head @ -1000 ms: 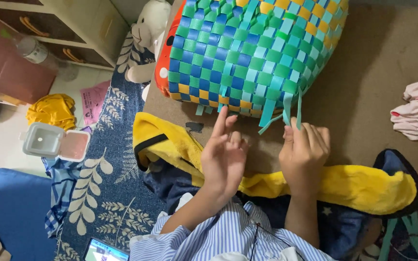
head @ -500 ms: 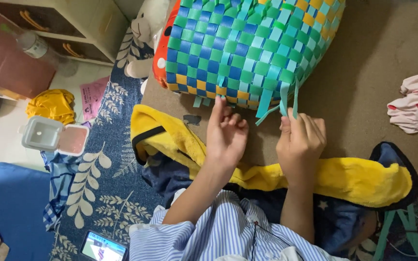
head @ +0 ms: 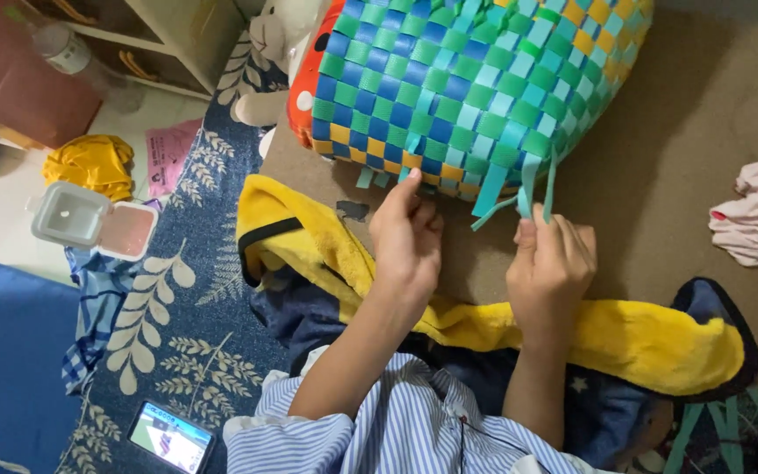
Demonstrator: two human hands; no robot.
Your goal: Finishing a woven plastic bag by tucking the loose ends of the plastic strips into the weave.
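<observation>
We could not tell if our left hand point(head: 407, 241) gripped anything, while our right hand point(head: 547, 263) fingers pinched the woven basket's point(head: 475, 88) loose teal strips point(head: 528, 189).

Smartphone point(head: 171, 436), lit screen, flat on blue leaf-print rug, bottom left. Clear plastic bottle point(head: 67, 53) w/ white label lying top left. Pink paper sheet point(head: 171, 156) nr yellow cloth.

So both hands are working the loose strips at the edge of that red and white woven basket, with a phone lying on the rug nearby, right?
Not quite: the woven basket is green, blue and yellow, not red and white. The head view shows it. The rest holds: the left hand and right hand are at its loose strips, and a phone lies on the rug.
</observation>
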